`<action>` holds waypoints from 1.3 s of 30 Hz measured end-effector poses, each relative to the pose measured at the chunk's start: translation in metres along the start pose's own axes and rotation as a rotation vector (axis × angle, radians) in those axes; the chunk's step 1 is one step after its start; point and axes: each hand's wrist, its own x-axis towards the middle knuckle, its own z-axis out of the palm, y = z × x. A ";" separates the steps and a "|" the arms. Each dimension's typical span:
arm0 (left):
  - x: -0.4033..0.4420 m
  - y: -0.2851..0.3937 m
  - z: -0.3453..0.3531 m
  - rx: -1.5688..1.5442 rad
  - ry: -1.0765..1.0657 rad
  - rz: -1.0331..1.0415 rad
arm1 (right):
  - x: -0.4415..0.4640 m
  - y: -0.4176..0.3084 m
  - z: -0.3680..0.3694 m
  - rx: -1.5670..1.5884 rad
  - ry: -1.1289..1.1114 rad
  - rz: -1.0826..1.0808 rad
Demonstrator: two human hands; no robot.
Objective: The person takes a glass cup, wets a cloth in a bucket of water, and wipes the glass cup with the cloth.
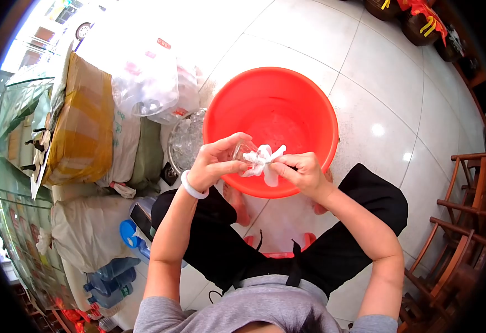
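My left hand, with a white bangle at the wrist, is closed around a small clear cup that looks like glass. Crumpled white tissue sticks out at the cup's right side, its loose ends spreading. My right hand pinches the tissue at that side; a dark bit shows by the fingers, too small to make out. Both hands are above the near part of a large red basin on the floor. Left of the basin is a round container with several clear pieces, apparently glassware.
Clear plastic bags and a taped cardboard box stand to the left, with sacks and large water bottles nearer me. Wooden stools are at the right. Dark jars with red cloth line the far right.
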 end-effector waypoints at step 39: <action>0.003 0.003 -0.001 0.095 -0.061 0.095 | -0.007 -0.005 0.017 0.408 0.042 0.290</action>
